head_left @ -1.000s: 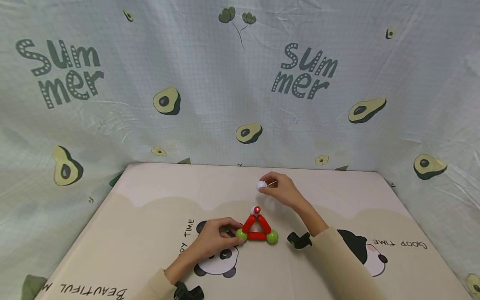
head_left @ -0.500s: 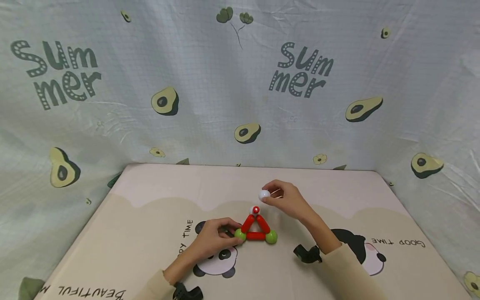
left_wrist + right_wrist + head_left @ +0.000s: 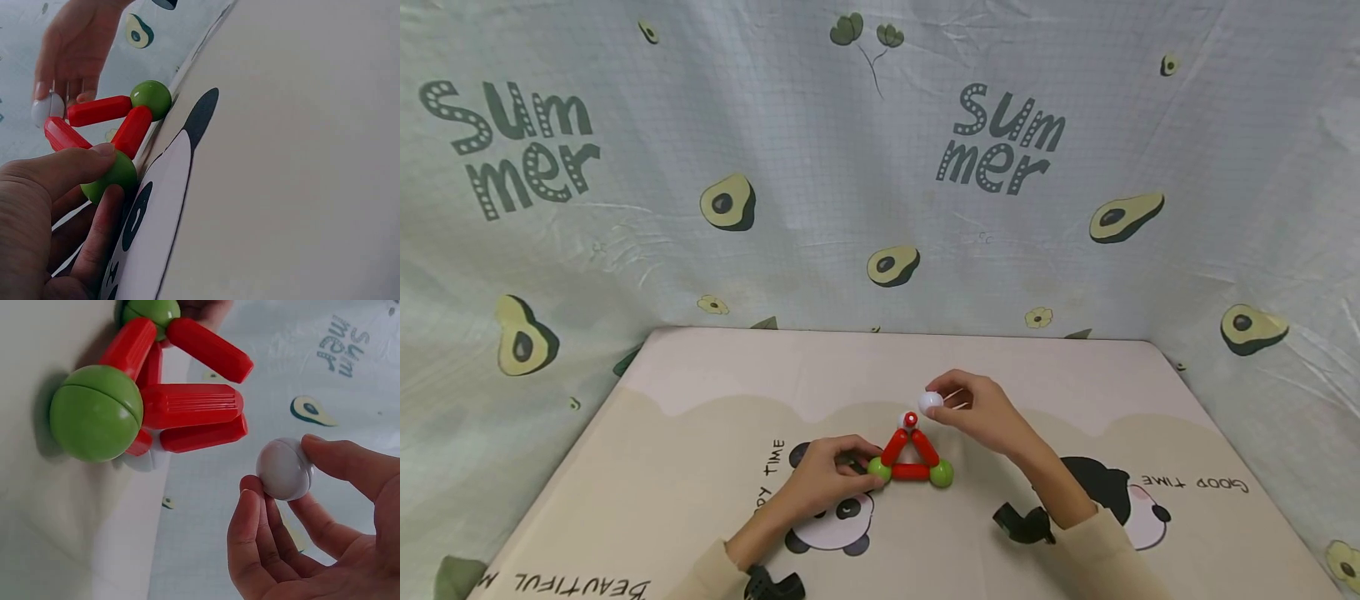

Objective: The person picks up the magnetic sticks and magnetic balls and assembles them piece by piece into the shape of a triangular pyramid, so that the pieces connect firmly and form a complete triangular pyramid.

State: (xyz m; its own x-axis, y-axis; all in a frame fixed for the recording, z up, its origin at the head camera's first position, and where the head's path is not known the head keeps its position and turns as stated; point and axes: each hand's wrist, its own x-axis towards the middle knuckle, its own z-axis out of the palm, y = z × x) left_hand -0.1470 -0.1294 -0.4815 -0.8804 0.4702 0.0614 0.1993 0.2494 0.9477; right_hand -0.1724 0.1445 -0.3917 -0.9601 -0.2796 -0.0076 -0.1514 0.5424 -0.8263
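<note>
A toy frame of red rods (image 3: 911, 472) and balls stands on the table. Its base has two green balls (image 3: 95, 413) and a white ball (image 3: 142, 462); several rods rise from these balls, with bare upper ends in the right wrist view. My left hand (image 3: 823, 479) pinches the left green ball (image 3: 115, 178) between thumb and fingers. Just above and right of the frame's far corner, my right hand (image 3: 988, 412) holds a loose white ball (image 3: 285, 469) by its fingertips. A gap separates that ball from the rod ends in the right wrist view.
The tabletop (image 3: 700, 467) carries panda drawings and printed words. Behind it hangs a pale curtain (image 3: 820, 167) with avocado prints. A black camera mount (image 3: 1024, 523) sits at my right wrist, and another (image 3: 775, 585) at my left.
My right hand has come nearer to me and slightly right, carrying the white ball down in the head view towards the frame's top. The left hand keeps its grip on the green ball.
</note>
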